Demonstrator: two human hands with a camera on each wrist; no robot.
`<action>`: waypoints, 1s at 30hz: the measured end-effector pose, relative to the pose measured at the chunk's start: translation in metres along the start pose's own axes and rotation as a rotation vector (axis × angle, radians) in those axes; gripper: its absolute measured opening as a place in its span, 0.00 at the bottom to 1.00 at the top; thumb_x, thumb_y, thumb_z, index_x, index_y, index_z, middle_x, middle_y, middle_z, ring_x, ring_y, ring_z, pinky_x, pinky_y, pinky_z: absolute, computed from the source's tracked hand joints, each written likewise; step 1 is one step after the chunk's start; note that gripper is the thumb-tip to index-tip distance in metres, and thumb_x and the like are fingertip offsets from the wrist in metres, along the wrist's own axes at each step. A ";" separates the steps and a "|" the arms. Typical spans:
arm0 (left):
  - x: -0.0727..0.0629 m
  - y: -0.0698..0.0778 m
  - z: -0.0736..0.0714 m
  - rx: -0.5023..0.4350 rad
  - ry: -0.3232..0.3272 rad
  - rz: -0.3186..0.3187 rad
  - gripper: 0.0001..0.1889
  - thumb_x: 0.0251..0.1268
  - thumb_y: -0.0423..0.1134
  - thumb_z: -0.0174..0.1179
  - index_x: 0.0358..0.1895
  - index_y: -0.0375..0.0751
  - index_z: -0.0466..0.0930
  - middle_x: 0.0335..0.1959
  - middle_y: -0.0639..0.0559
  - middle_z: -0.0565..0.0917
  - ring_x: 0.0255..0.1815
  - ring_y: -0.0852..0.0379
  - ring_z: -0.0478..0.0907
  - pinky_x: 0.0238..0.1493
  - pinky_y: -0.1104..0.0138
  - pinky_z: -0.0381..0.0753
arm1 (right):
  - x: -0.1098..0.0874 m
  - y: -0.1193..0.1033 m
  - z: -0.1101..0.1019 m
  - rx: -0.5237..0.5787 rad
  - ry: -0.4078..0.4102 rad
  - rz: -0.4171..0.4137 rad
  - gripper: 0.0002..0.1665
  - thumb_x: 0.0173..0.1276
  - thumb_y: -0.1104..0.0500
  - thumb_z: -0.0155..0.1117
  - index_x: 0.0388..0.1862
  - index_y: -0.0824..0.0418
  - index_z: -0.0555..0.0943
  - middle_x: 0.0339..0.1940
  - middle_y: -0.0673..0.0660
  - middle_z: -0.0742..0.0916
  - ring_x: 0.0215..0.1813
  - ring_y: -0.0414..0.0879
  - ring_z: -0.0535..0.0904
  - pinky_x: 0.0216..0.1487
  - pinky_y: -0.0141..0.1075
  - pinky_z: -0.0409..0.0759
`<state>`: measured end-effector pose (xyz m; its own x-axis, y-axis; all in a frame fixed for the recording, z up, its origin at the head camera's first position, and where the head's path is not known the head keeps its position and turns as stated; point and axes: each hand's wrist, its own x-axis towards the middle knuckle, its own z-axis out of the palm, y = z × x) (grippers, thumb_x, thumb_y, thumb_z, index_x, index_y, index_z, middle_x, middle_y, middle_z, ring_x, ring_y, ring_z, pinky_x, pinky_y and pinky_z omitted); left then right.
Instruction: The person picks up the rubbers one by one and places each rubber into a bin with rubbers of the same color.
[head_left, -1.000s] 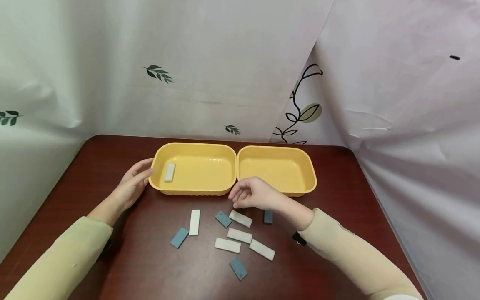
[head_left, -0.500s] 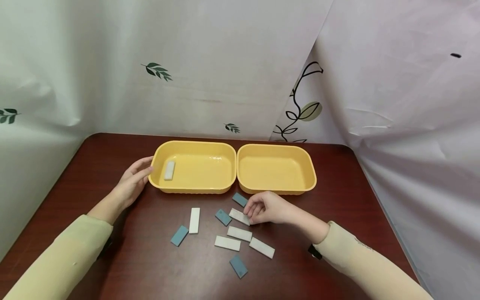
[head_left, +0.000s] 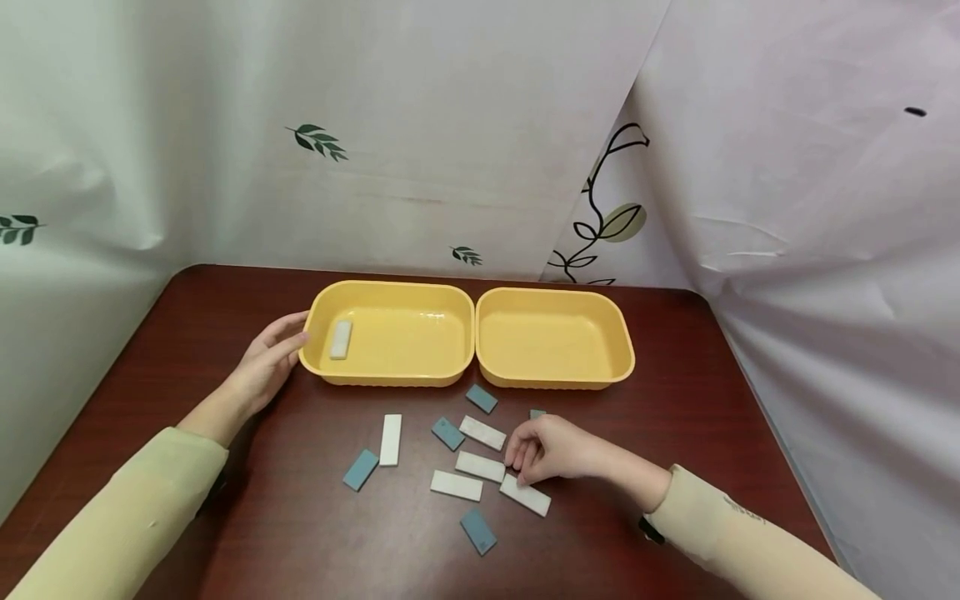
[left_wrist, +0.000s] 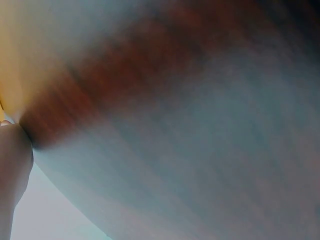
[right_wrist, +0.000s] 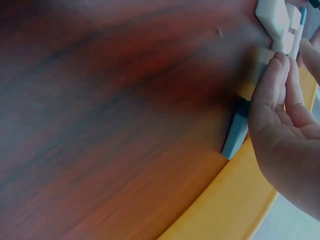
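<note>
My left hand (head_left: 264, 365) touches the left end of the left yellow tray (head_left: 397, 382), its thumb by the rim and fingers against the outside. In that tray lies a white rectangular block (head_left: 341, 340). My right hand (head_left: 553, 450) hovers low over the table, fingers loosely bent, with its thumb tip at the upper end of a white block (head_left: 527, 498). Nothing shows between the fingers and the parted thumb in the right wrist view. A blue-grey block (right_wrist: 236, 131) lies beside this hand, partly hidden by it in the head view. Only a bit of my left hand (left_wrist: 14, 175) shows in the left wrist view.
A second yellow tray (head_left: 555, 384) stands against the first, on its right. Several more blocks lie loose in front, such as a white block (head_left: 390, 440), a blue block (head_left: 361, 470) and a blue-grey block (head_left: 478, 532). The dark red table (head_left: 300, 533) meets hanging white sheets.
My right hand has moved from the front of the trays down and to the right, to the white blocks, uncovering a blue-grey block near the trays. My left hand stays at the tray.
</note>
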<state>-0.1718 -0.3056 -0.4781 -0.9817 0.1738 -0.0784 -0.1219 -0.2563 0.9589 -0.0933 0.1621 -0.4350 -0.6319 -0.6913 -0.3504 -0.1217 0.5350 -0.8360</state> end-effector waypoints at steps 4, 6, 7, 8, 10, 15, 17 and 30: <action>-0.002 0.001 0.001 -0.013 0.000 0.004 0.16 0.84 0.31 0.52 0.63 0.55 0.76 0.64 0.65 0.72 0.58 0.73 0.79 0.58 0.81 0.78 | -0.007 0.000 0.004 -0.051 -0.003 0.016 0.11 0.60 0.70 0.81 0.39 0.63 0.87 0.30 0.51 0.89 0.32 0.31 0.83 0.37 0.26 0.85; -0.003 0.001 0.001 -0.025 -0.001 0.007 0.16 0.84 0.31 0.52 0.63 0.55 0.76 0.64 0.64 0.73 0.58 0.73 0.79 0.58 0.81 0.78 | -0.009 0.000 0.006 -0.084 -0.005 0.027 0.13 0.59 0.70 0.82 0.40 0.62 0.87 0.29 0.50 0.88 0.32 0.31 0.82 0.37 0.26 0.84; -0.003 0.001 0.001 -0.028 -0.002 0.008 0.16 0.84 0.31 0.52 0.63 0.54 0.76 0.64 0.64 0.73 0.58 0.73 0.79 0.58 0.81 0.78 | -0.010 0.000 0.007 -0.100 -0.006 0.028 0.13 0.59 0.69 0.82 0.40 0.62 0.87 0.30 0.50 0.88 0.32 0.30 0.81 0.37 0.26 0.84; -0.003 0.001 0.001 -0.029 -0.002 0.008 0.16 0.84 0.31 0.52 0.63 0.54 0.76 0.64 0.64 0.73 0.58 0.73 0.79 0.58 0.81 0.78 | -0.011 0.000 0.008 -0.116 -0.005 0.029 0.14 0.58 0.69 0.83 0.40 0.61 0.87 0.30 0.49 0.88 0.32 0.30 0.81 0.37 0.26 0.84; -0.002 0.000 0.001 -0.024 -0.003 0.007 0.15 0.84 0.31 0.52 0.63 0.54 0.76 0.64 0.64 0.73 0.59 0.73 0.79 0.58 0.81 0.78 | -0.013 -0.001 0.010 -0.143 0.003 0.030 0.15 0.58 0.68 0.84 0.41 0.61 0.87 0.31 0.48 0.88 0.33 0.29 0.80 0.37 0.25 0.84; 0.000 0.000 0.000 -0.009 -0.003 0.002 0.15 0.84 0.32 0.52 0.64 0.55 0.74 0.64 0.64 0.72 0.59 0.73 0.79 0.58 0.82 0.78 | -0.014 -0.001 0.012 -0.220 0.032 0.017 0.18 0.55 0.67 0.86 0.42 0.59 0.87 0.31 0.47 0.86 0.33 0.30 0.79 0.37 0.25 0.83; 0.001 0.000 0.000 -0.010 -0.004 0.004 0.15 0.84 0.32 0.52 0.63 0.55 0.75 0.64 0.64 0.72 0.59 0.73 0.79 0.58 0.82 0.78 | -0.014 -0.001 0.014 -0.260 0.043 0.008 0.19 0.54 0.66 0.87 0.41 0.58 0.86 0.30 0.46 0.86 0.33 0.31 0.79 0.37 0.25 0.82; 0.001 0.000 0.001 -0.019 0.007 0.001 0.15 0.84 0.31 0.52 0.63 0.55 0.76 0.63 0.64 0.73 0.58 0.72 0.79 0.58 0.81 0.79 | -0.018 -0.009 0.021 -0.377 0.098 0.034 0.19 0.54 0.63 0.88 0.38 0.56 0.85 0.29 0.44 0.84 0.32 0.31 0.76 0.36 0.26 0.78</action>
<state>-0.1732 -0.3044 -0.4775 -0.9828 0.1667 -0.0789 -0.1232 -0.2749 0.9535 -0.0644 0.1590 -0.4299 -0.7083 -0.6300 -0.3185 -0.3604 0.7107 -0.6042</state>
